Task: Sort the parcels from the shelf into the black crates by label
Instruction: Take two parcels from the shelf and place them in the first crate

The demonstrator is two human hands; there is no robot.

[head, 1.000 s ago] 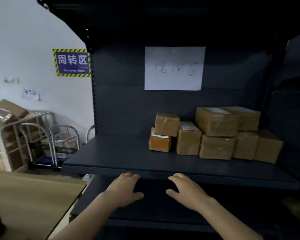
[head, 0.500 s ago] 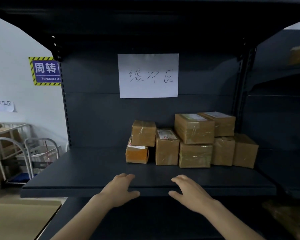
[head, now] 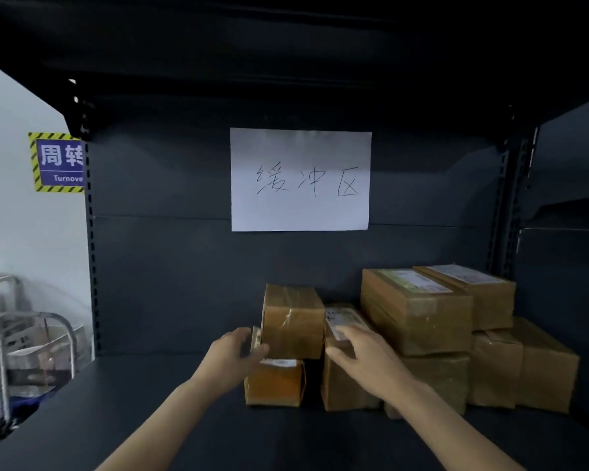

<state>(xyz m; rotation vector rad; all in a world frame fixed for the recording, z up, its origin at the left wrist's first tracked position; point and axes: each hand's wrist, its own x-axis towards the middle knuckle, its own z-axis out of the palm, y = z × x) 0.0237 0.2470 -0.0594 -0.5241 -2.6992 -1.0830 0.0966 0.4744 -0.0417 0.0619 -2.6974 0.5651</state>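
The left hand (head: 235,356) grips the left end of the taped parcel (head: 295,317), fingers wrapped round the end face and thumb on the front. The right hand (head: 368,360) lies to the right of the taped parcel, fingers across the top of the labelled parcel (head: 342,392). Whether it is a closed grasp cannot be determined. The taped parcel rests on the orange parcel (head: 274,385) directly beneath it and overhangs that parcel on both sides. Risk: with only the left end held, lifting is likely to tip the taped parcel down at its right end, so that it strikes the labelled parcel or slips from the grip. Risk: dragging instead of lifting can pull the orange parcel forward along the shelf (head: 150,419), whose front edge is out of view. No label is readable on the taped parcel; a wrong crate is possible unless it is turned and checked. The black crates are not in view. Further right of the taped parcel stands a stack of larger parcels (head: 419,317), packed close together, which limits room for the right hand. Above the taped parcel, a paper sign (head: 300,180) hangs on the back panel. Well to its left, beyond the upright, are a wall sign (head: 60,161) and metal trolley frames (head: 31,334). Nothing blocks withdrawal toward the front.
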